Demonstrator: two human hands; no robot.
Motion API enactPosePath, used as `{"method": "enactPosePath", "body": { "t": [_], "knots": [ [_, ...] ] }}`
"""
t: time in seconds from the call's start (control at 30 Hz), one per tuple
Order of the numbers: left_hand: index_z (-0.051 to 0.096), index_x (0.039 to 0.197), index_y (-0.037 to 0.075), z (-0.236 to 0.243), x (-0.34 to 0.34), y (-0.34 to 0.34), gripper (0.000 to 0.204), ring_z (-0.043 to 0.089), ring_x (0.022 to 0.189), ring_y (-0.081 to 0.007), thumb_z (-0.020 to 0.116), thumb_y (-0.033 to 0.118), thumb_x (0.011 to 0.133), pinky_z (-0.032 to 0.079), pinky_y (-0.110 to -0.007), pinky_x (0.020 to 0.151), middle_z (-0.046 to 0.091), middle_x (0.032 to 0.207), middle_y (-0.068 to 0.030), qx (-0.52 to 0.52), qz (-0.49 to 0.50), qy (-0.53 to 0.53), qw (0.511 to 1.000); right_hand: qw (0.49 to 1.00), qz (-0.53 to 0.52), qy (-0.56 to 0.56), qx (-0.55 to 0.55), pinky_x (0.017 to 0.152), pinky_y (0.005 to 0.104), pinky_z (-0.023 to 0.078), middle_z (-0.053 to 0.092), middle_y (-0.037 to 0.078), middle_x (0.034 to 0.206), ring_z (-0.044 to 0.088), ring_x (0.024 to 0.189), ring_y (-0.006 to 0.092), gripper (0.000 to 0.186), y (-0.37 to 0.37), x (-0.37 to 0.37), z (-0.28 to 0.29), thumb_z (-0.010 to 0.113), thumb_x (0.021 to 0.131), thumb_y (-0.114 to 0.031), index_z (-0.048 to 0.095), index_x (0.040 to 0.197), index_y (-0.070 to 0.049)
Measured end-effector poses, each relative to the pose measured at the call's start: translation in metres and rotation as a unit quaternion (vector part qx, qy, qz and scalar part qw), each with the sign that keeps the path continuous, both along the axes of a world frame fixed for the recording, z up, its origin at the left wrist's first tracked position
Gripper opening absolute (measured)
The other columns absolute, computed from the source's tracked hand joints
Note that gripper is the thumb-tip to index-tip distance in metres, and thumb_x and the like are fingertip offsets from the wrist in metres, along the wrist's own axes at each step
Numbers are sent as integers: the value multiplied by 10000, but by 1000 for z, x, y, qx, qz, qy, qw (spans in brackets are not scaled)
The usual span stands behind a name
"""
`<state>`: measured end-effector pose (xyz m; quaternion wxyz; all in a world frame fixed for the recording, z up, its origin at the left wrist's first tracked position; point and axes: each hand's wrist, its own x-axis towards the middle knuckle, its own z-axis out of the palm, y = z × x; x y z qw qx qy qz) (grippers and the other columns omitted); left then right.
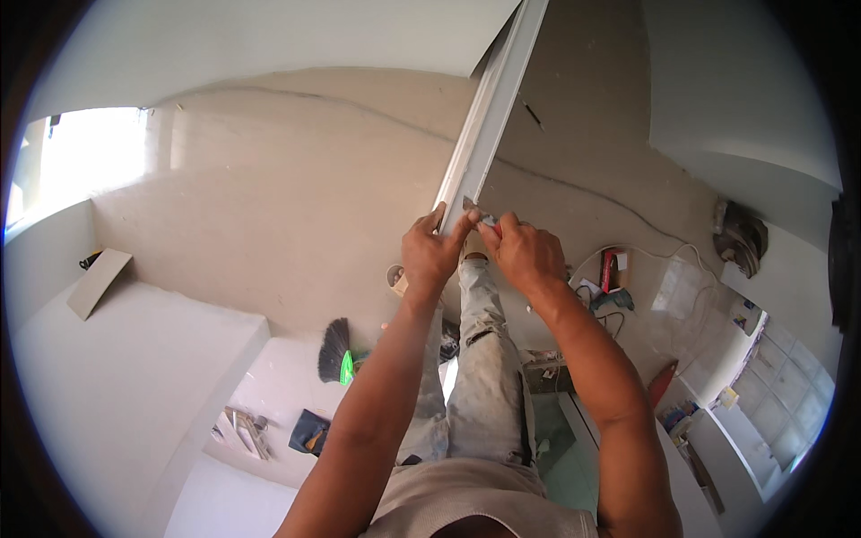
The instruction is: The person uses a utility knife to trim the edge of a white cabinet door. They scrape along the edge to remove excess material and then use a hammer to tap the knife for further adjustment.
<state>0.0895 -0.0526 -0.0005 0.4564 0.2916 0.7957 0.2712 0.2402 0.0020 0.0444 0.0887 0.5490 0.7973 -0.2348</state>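
Note:
A long white strip of trim or frame (489, 125) runs from the top of the view down to my hands. My left hand (432, 251) is closed around its near end, with the thumb along the top face. In my closed right hand (527, 254) is a small hand tool with a red handle and a grey metal head (484, 216). The tool's tip meets the strip's face close to my left fingertips. Its exact kind is partly hidden by my fingers.
A cable (574, 186) crosses the floor beyond the strip. To the left lie a broom head (334, 350) and a dark pouch (310, 432). At right are a red box (614, 271), a dark bag (741, 237) and looped white cord. White walls stand around.

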Motion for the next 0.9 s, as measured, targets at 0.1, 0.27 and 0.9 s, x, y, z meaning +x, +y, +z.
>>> {"method": "enactPosePath", "body": {
  "t": [0.1, 0.27, 0.9],
  "knots": [
    [772, 1138, 38, 22, -3, 13, 553, 732, 929, -297, 775, 529, 886, 551, -372, 851, 757, 1004, -192, -63, -11, 3, 998, 1000, -24, 9, -3, 613, 521, 568, 725, 160, 736, 714, 668, 407, 410, 6, -10, 1, 583, 1024, -463, 612, 897, -74],
    [706, 1191, -100, -23, -1, -4, 822, 721, 1010, -385, 784, 632, 827, 562, -407, 876, 722, 1105, -262, 110, 15, 16, 994, 998, -35, 45, -33, 673, 524, 583, 735, 183, 764, 733, 733, 415, 461, 0, -3, -4, 554, 1030, -495, 650, 890, -67],
    [715, 1181, -84, 5, -2, 3, 910, 712, 1018, -393, 759, 729, 775, 556, -437, 887, 728, 1076, -249, -23, -17, 25, 999, 1000, -8, -4, 7, 606, 523, 567, 721, 172, 738, 714, 683, 419, 421, 4, -4, 4, 598, 1018, -461, 605, 887, -61]
  ]
}}
